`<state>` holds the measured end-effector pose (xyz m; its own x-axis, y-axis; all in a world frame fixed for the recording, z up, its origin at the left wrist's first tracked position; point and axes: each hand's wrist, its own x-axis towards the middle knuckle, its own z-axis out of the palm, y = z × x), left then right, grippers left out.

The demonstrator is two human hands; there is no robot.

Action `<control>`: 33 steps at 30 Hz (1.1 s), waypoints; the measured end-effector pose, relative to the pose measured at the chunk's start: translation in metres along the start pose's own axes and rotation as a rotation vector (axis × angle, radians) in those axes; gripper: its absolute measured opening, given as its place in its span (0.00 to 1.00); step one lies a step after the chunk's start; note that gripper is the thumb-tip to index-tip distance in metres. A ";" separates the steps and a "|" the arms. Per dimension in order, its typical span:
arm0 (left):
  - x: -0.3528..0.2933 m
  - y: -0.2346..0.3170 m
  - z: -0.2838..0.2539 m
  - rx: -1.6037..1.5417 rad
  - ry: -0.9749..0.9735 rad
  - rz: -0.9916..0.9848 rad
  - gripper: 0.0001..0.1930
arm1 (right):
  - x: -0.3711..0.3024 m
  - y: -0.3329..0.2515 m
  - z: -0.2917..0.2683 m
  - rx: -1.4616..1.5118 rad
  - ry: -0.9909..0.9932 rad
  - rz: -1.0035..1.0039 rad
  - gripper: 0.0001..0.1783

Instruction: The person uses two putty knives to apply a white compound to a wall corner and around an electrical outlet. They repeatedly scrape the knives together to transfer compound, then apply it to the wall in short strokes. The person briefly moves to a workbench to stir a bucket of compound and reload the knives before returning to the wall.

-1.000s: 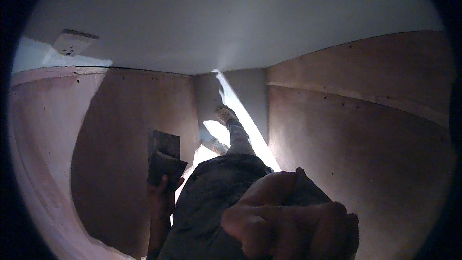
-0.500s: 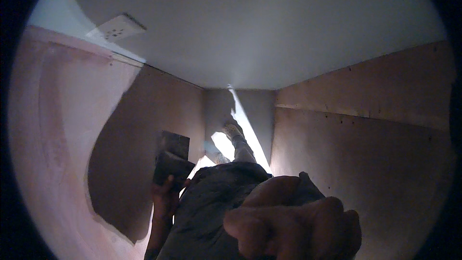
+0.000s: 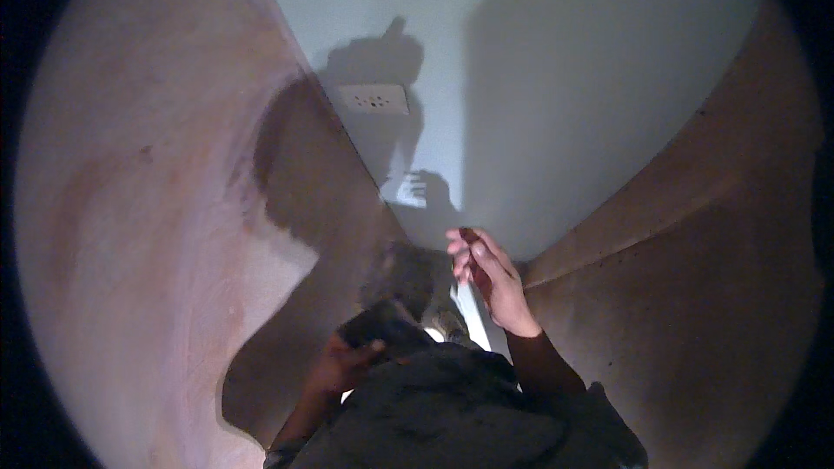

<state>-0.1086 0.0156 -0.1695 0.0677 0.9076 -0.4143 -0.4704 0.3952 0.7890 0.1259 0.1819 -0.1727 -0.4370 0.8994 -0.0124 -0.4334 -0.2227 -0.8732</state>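
Low and left of my body, my left hand grips a dark, flat rectangular thing; its exact kind cannot be made out. A dim dark square shows just beyond it, blurred, and I cannot tell whether it belongs to the same thing. My right hand is raised in front of me before the pale wall, its fingers apart and partly bent. Nothing shows in it. Its lit back faces right, while the fingers point toward the left.
On the pale wall sits a white socket plate, with my shadow around it. A pinkish-brown plastered wall rises at the left. Another brown wall with a ledge line stands at the right. My shoe shows partly below.
My right hand has gone from a closed fist near the lower edge to open fingers farther out. The view has turned, and the socket plate now sits nearer the middle.
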 end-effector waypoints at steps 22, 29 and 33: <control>0.132 -0.039 -0.056 -0.179 -1.031 -0.107 0.22 | -0.168 0.158 -0.009 0.317 0.697 -0.387 0.23; 0.109 -0.044 -0.040 -0.328 -0.949 -0.314 0.20 | -0.202 0.154 0.019 0.144 0.595 -0.387 0.22; 0.093 -0.069 -0.038 -0.249 -0.828 -0.360 0.16 | -0.233 0.154 -0.009 0.129 0.611 -0.425 0.15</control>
<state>-0.1035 0.0673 -0.2799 0.8058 0.5863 -0.0839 -0.4680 0.7172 0.5163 0.1684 -0.0586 -0.3083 0.2876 0.9577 0.0120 -0.5724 0.1819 -0.7995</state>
